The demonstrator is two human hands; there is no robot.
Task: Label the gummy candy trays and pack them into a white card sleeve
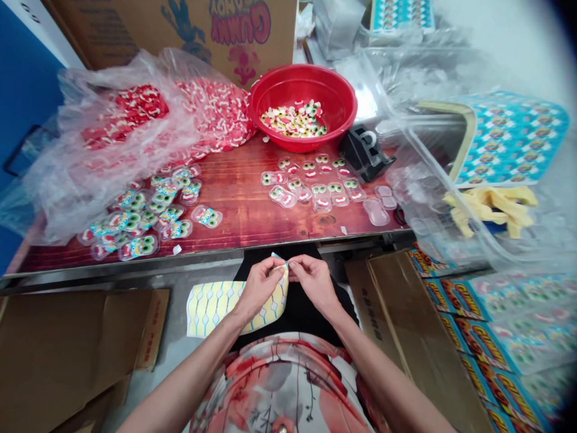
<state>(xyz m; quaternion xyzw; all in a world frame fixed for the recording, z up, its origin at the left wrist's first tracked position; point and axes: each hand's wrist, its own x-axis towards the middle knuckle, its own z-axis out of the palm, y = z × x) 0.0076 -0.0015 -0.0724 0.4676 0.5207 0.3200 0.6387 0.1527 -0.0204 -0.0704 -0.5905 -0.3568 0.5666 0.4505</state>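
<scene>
My left hand [259,287] is closed on a sticker sheet [211,308] over my lap. The sheet's yellow backing, with rows of pale gaps and blue lines, faces up and curls at the right. At its top right corner, my right hand [314,280] pinches the blue edge close to my left fingertips. Whether a single sticker is coming loose there is too small to tell. Ahead on the table, small clear packs [321,196] with gummy eyes and red-and-white teeth lie in rows. Labelled packs [137,219] form a heap at the left.
A red bowl [306,144] holds loose gummies beside a plastic bag [180,114] of red-and-white ones. A black tape dispenser [364,153] stands right of it. The clear bin [433,159] holds blue sticker sheets [509,138] and yellow gloves [496,204]. Cardboard boxes [67,349] flank my legs.
</scene>
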